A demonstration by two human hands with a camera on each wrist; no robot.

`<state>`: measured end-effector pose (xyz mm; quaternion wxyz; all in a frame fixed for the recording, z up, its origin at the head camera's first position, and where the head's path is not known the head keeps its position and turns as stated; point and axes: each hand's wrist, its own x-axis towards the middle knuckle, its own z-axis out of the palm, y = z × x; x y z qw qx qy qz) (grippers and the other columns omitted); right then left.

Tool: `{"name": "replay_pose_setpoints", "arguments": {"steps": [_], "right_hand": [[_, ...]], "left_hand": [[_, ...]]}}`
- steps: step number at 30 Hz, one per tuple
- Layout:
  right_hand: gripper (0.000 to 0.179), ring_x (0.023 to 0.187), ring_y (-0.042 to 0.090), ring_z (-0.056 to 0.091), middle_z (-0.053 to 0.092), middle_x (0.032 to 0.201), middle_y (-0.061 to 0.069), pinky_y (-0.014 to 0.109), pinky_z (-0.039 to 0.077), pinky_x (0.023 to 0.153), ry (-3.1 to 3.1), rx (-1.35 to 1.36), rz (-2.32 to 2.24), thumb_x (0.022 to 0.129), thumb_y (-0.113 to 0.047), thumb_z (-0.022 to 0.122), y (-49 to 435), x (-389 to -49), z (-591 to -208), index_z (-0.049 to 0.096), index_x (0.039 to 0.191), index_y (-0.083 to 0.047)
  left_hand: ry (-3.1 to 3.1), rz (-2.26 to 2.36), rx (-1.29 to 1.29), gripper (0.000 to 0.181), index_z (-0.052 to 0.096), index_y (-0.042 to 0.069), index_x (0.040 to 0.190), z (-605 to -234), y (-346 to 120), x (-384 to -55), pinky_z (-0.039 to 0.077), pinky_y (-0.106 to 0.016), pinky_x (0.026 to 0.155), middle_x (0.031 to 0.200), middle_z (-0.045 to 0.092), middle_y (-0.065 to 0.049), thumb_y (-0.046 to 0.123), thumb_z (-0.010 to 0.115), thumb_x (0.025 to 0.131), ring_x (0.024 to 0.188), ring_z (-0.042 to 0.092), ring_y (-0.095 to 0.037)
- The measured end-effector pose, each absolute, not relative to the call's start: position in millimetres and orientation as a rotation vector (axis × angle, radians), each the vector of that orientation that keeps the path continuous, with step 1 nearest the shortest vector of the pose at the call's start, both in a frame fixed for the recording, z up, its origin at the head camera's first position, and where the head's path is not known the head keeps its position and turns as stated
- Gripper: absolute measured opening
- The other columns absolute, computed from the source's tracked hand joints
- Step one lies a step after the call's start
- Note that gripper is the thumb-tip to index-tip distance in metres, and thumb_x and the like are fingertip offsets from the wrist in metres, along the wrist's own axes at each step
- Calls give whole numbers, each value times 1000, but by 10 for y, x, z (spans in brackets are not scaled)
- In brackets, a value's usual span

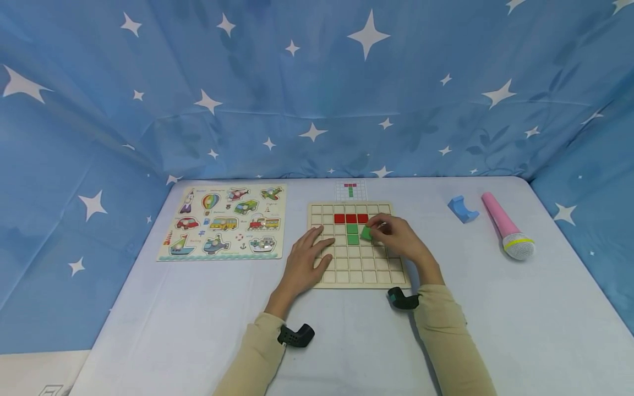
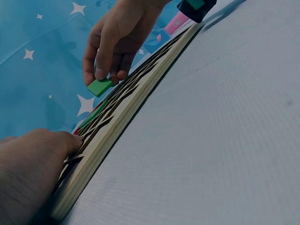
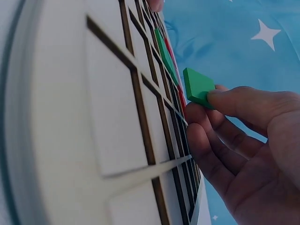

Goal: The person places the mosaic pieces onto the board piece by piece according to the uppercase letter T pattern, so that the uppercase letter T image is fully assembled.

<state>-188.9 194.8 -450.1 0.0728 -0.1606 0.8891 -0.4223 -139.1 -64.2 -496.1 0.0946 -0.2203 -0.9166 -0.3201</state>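
My right hand (image 1: pixel 398 237) pinches a green square tile (image 3: pixel 198 86) between thumb and fingers, a little above a wooden grid board (image 1: pixel 327 279). Three red tiles (image 1: pixel 350 219) lie side by side in one row of the board. Below the middle one, two green tiles (image 1: pixel 352 240) sit one under the other. The left hand (image 1: pixel 303 259) rests on the board's left side, its fingers spread. In the left wrist view the held green tile (image 2: pixel 100 87) is tilted and apart from the board.
Behind the board lies a small pattern card (image 1: pixel 351 190) with a red and green T. A vehicle picture puzzle (image 1: pixel 223 223) lies at left. To the right are a blue curved block (image 1: pixel 463 209) and a pink toy microphone (image 1: pixel 507 226). A blue starry curtain (image 1: pixel 317 88) hangs behind.
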Motion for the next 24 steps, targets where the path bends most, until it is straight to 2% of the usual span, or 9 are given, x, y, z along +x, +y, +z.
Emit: {"name": "replay_pose_setpoints", "arguments": {"steps": [11,24], "right_hand": [[15,87,21,65,66,104,10,38,52,80,2621,-592,-1251,94,-13,57,1857,-1869,-4505,62,107,-7],[11,86,15,61,67,96,4,31,51,78,2572,-677,-1200,91,-12,61,1778,-1854,-4499,65,102,-11]], "left_hand": [[-2729,-945,-649,34,59,20,128,-4964,-642,-1391,27,-50,114,150,38,-9,27,55,95,142,29,-27],[-2709,-930,-658,34,60,20,127,-4981,-646,-1396,29,-51,112,149,39,-9,29,54,95,141,31,-28]]}}
